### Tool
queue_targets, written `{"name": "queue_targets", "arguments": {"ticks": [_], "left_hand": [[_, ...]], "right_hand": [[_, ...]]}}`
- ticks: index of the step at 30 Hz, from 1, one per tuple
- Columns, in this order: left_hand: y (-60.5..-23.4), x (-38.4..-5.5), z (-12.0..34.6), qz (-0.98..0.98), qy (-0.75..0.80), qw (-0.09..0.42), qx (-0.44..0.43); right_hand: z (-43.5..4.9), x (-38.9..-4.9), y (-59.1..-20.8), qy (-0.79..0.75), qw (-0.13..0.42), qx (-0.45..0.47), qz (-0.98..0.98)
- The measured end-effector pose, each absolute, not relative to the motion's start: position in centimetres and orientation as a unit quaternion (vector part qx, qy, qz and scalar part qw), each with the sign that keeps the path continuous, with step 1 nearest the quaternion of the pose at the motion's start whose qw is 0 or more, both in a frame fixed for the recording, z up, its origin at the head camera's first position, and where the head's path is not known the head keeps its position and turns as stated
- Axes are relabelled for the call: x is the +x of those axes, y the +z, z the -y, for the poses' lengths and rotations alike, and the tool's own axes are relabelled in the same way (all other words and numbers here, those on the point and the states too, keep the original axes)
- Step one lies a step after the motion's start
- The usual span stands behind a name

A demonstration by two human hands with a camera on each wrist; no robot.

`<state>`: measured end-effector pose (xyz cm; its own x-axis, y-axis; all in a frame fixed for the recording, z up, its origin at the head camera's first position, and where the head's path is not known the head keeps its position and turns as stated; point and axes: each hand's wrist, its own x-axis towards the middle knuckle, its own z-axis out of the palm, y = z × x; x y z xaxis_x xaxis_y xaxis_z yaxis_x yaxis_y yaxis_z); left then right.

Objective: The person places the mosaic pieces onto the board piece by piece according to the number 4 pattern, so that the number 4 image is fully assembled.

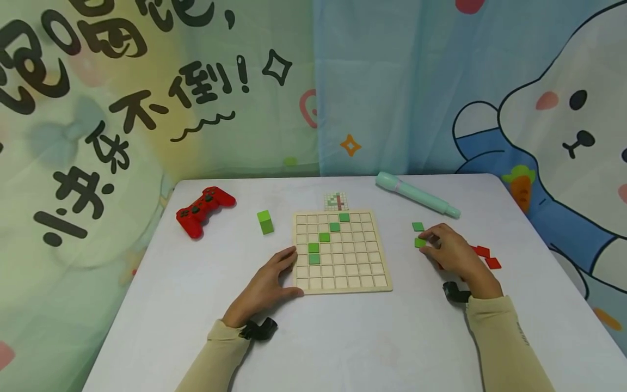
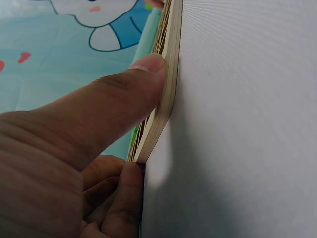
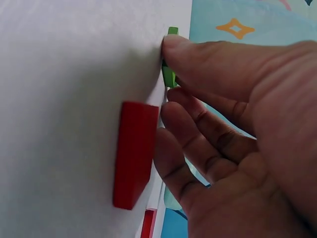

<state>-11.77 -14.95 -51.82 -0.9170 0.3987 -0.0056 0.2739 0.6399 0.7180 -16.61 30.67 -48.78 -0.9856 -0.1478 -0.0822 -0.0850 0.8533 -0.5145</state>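
Green tile (image 1: 419,243) is the one to watch: it's right of the board (image 1: 364,271), well apart from it, at the fingertips of the right hand (image 1: 453,251). Looks like a pinch to me, thumb at the near side and index at the far side, with the tile poking out toward the board. Can't tell whether it's off the table. It looks roughly square, so no long axis to speak of.

Left hand (image 1: 269,280) is way over at the board's near-left corner, thumb on the near edge, fingers on the left edge, thumb and fingers spread apart. So the right hand is easily the nearer one to the tile, and the gap that matters, I reckon, runs leftward from that pinch to the grid. Another tile (image 1: 417,226) lies just beyond the pinched one, and red pieces (image 1: 493,263) sit by the right hand, on its outer side.
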Motion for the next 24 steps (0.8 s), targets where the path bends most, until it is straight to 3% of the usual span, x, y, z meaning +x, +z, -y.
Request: {"name": "queue_targets", "arguments": {"ticks": [16,24], "left_hand": [[-51.7,-11.7,14.8,-0.903,0.379,0.091,0.179],[-51.7,-11.7,14.8,-0.902,0.383,0.094,0.174]], "right_hand": [[-30.3,-16.3,-47.5,-0.241,0.05,-0.081,-0.966],[-26.0,-15.6,-45.5,-0.232,0.029,-0.112,-0.966]]}}
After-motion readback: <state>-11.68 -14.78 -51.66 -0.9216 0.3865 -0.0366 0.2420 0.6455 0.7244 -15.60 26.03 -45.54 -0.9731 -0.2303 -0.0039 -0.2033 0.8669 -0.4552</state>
